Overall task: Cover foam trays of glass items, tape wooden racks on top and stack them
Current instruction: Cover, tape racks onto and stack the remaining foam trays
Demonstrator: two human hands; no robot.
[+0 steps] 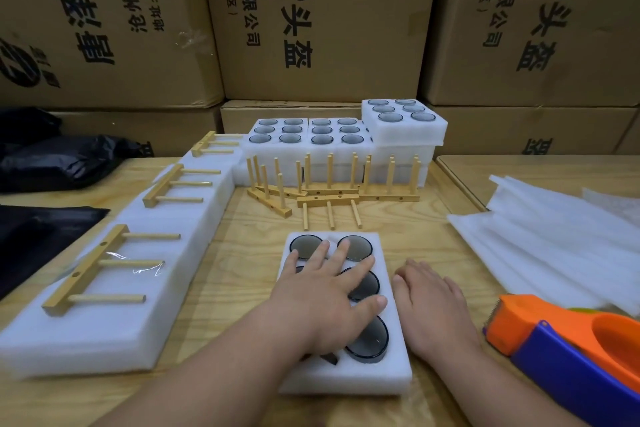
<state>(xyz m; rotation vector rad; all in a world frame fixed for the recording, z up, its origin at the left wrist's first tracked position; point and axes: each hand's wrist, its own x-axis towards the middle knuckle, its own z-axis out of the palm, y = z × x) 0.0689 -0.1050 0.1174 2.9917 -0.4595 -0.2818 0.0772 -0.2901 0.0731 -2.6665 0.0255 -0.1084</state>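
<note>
Along the tabletop's left edge we saw covered foam trays (114, 288) with wooden racks (100, 267) taped on top. Behind, the cardboard boxes (322, 21) read "头盔" and "有限公司"; other print was cut off. At the near edge the left hand (323, 291) lay flat, fingers spread, on the open foam tray (346, 378), hiding some glass items (367, 340). The right hand (433, 305) rested relaxed beside it, holding nothing. The tape dispenser (568, 343) was cropped at the right edge.

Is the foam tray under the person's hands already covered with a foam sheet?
No. The foam tray lies open, its dark glass pieces exposed beneath the left hand, and the foam sheets lie apart at right.
</note>
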